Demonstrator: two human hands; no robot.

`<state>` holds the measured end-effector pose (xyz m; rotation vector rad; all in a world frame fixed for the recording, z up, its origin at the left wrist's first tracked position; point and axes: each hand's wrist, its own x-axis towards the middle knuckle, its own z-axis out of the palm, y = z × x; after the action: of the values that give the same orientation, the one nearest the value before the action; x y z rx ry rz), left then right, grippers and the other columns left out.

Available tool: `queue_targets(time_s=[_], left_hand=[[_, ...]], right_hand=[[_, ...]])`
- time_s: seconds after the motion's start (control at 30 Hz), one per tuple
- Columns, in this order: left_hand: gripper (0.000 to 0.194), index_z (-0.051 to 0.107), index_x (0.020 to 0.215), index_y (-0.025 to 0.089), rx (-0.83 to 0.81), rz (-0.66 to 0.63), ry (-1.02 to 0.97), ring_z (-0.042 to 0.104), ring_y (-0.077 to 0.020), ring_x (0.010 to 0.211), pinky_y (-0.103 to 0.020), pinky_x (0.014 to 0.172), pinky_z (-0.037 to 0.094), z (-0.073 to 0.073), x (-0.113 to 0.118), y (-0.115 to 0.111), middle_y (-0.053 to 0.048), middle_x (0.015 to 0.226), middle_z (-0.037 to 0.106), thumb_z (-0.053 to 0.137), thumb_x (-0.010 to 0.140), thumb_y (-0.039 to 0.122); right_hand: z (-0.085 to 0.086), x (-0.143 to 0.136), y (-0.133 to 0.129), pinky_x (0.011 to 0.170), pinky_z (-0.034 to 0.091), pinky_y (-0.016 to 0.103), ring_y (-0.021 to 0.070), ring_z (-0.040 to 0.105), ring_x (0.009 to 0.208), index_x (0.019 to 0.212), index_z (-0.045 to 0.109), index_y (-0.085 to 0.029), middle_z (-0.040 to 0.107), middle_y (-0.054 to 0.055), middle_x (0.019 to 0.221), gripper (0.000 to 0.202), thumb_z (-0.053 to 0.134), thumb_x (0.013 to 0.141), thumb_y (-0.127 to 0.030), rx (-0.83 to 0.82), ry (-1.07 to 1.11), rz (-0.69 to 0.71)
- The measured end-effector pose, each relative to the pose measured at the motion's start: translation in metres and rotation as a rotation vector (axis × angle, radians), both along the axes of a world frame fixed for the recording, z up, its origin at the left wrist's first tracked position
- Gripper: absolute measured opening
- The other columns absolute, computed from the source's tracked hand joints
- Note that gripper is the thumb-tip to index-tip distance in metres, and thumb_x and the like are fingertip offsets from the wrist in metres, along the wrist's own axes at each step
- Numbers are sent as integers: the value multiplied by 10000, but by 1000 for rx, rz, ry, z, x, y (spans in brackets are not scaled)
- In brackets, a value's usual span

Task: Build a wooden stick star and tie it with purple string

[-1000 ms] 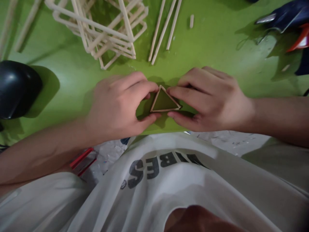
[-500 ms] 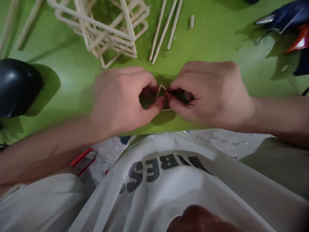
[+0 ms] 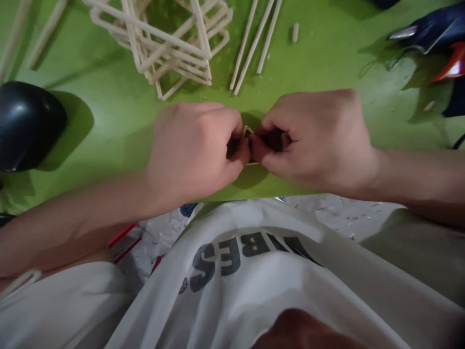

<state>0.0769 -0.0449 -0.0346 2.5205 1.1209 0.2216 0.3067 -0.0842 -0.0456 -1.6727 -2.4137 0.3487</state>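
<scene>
Left hand (image 3: 198,145) and right hand (image 3: 316,138) pinch stick triangle (image 3: 248,131) (mostly hidden).

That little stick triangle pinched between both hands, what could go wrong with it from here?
1. Both the left hand and right hand squeeze the thin stick triangle from either side; too much pressure might snap a stick or pop a corner apart.
2. The fingers hide nearly all of it, so a shifted corner could go unnoticed.
3. The pile of stick frames and loose sticks lie just beyond the knuckles; a jerk forward might knock them.
</scene>
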Motion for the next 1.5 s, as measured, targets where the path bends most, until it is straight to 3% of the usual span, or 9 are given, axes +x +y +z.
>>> queue_targets(time_s=[0.3,0.9,1.03,1.13,1.3,1.5], left_hand=[[120,779,847,241,-10,58,-68,747,-218,738,-397,703,486,-4,4,0,31,774,764,857,928,283],[122,769,840,252,-23,62,-58,732,-219,725,-410,687,477,-2,4,-2,32,764,763,821,938,303],[167,775,905,287,16,-3,79,785,-265,805,-478,658,481,6,0,-3,-7,856,812,713,1043,358],[289,744,909,309,71,-69,216,801,-280,808,-506,604,419,11,0,-3,-34,892,813,581,1133,392],[182,654,816,261,110,-73,258,779,-329,755,-456,594,346,10,10,-1,-51,792,738,679,989,309],[204,666,780,246,48,2,162,789,-302,808,-411,692,399,6,13,-2,-26,801,781,761,959,272]], right_hand=[[-2,0,4,504,423,475,277,685,591,663,684,-393,726,10,652,265,553,892,-416,-58,27,-40],[-3,2,-1,519,437,456,257,699,622,735,720,-345,760,4,707,238,593,935,-370,-7,41,18],[-2,5,-4,493,402,464,259,670,607,726,674,-342,737,19,709,249,584,952,-396,36,23,24],[2,6,-5,498,364,475,273,613,595,707,635,-345,708,38,708,185,602,888,-361,33,-13,41],[7,2,1,521,383,478,289,600,611,690,641,-346,698,59,693,184,608,863,-399,-51,-40,31],[11,-2,3,589,449,492,307,660,671,684,669,-335,760,86,743,232,571,884,-402,-159,3,-23]])
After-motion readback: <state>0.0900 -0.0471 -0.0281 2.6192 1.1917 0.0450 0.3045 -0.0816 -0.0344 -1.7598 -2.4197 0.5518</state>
